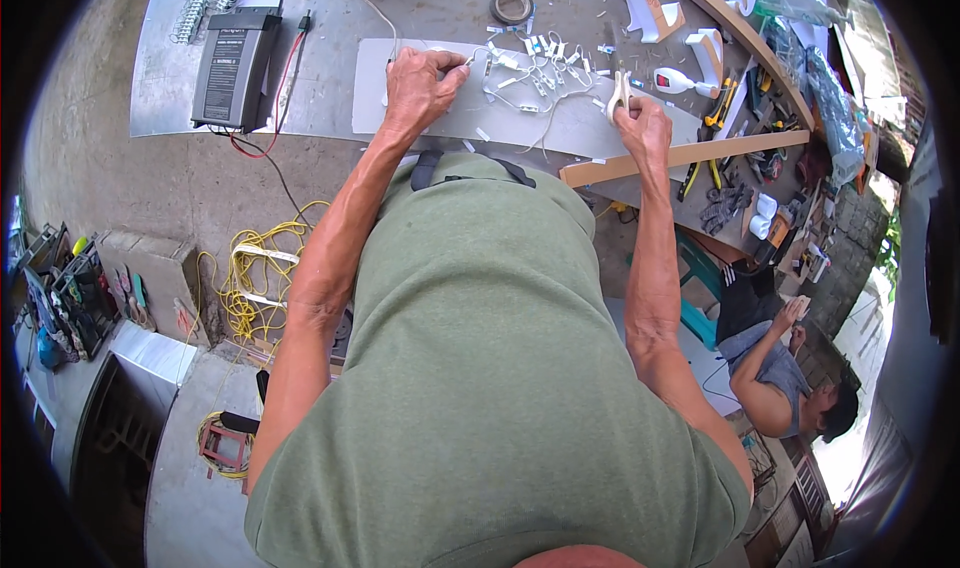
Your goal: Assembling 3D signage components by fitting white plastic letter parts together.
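Observation:
My left hand (425, 86) is closed in a pinch over a pale sheet (375, 108) on the table, thumb and forefinger on a thin white wire (472, 58). My right hand (645, 128) is wrapped round the white handles of a pair of scissors (619, 96), whose blades point away from me. Between the hands lies a tangle of small white light modules (545, 73) joined by thin wires. A loose pale wire (548, 126) loops from them toward the table's near edge.
A black power supply (236, 73) with red and black leads stands at the left. Beyond the modules sits a roll of black tape (512, 6). Right of the scissors are a white glue bottle (673, 80), pliers (715, 123) and a brown strip (690, 158). Another person (790, 368) sits at lower right.

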